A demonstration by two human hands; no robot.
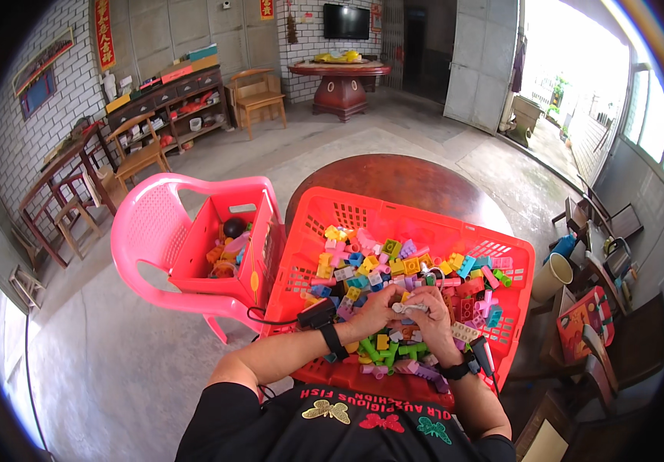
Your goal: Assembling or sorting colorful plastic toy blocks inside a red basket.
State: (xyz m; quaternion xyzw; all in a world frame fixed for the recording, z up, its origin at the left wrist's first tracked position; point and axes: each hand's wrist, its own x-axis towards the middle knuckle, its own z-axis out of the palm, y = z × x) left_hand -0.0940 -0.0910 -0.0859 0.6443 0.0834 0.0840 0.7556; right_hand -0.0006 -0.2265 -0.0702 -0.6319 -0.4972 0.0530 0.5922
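A: Fingers first, quick.

B: Right hand (pixel 434 314): thumb and fingers pinching a small pale piece (pixel 410 307). Left hand (pixel 379 310): fingers curled and bunched against the piece's 9 o'clock end. Gripping or only touching? Can't tell.

A: Where's the piece, and what is it?

B: Between the two hands, over the heap of toy blocks (pixel 411 266). Whitish-grey, partly hidden, too small to name.

A: Step?

B: My read: two-handed handling of that one piece, with the blocks below it lying loose.

A: Next move calls for?

B: I'd say a firm right pinch, left fingertips free to turn or tug. Main risk: a slip, and it's lost among the blocks.

A: Outward now. Hands are the centre, 12 is straight ahead of the wearer.

B: 4 o'clock, near the right hand: pale studded brick (pixel 465 333). 7 o'clock: green blocks (pixel 382 354). Dark bands on both wrists. All around: red basket (pixel 424 222), slotted walls.

A: Past the basket?

B: 12: round wooden table (pixel 394 169). About 10: pink chair (pixel 151 219) with a red box (pixel 270 250) on its seat, black ball (pixel 234 227) among the toys inside. Between 2 and 3, well apart: pale bucket (pixel 552 279). Done, next frame.
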